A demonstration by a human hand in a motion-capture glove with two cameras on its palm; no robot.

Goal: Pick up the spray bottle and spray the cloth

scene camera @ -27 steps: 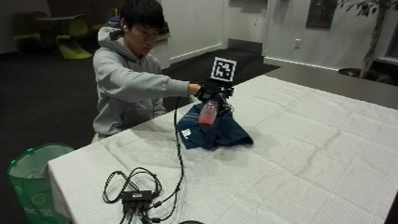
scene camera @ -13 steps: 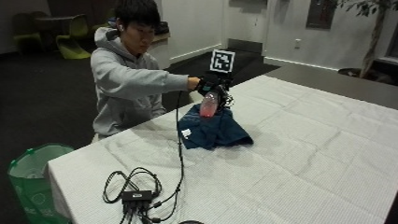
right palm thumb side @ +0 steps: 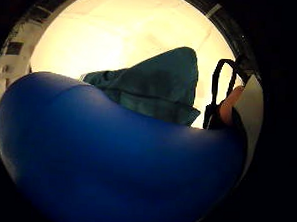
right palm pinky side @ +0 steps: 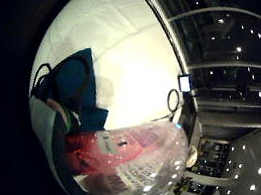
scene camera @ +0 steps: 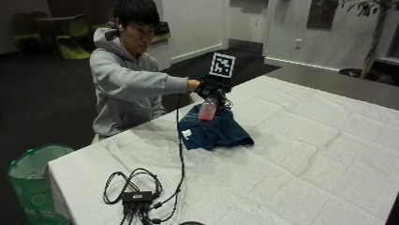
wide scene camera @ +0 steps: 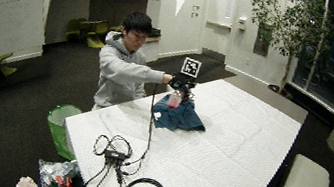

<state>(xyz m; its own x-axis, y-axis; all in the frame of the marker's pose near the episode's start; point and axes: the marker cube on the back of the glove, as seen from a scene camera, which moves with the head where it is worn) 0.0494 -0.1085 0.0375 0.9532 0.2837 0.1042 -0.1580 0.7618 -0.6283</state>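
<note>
An office lounge; whiteboard (wide scene camera: pixel 4 17), green chairs (wide scene camera: pixel 89 28), potted tree (wide scene camera: pixel 286 21).

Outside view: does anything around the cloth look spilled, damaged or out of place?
Nothing stands out. The gloved right hand holds the spray bottle above the crumpled blue cloth on the white table; no spill is visible.

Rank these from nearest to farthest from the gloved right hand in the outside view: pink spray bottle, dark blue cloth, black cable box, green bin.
1. Pink spray bottle: held in the gloved right hand.
2. Dark blue cloth: on the table right below.
3. Black cable box: near the table's front edge.
4. Green bin: on the floor beside the table.
</note>
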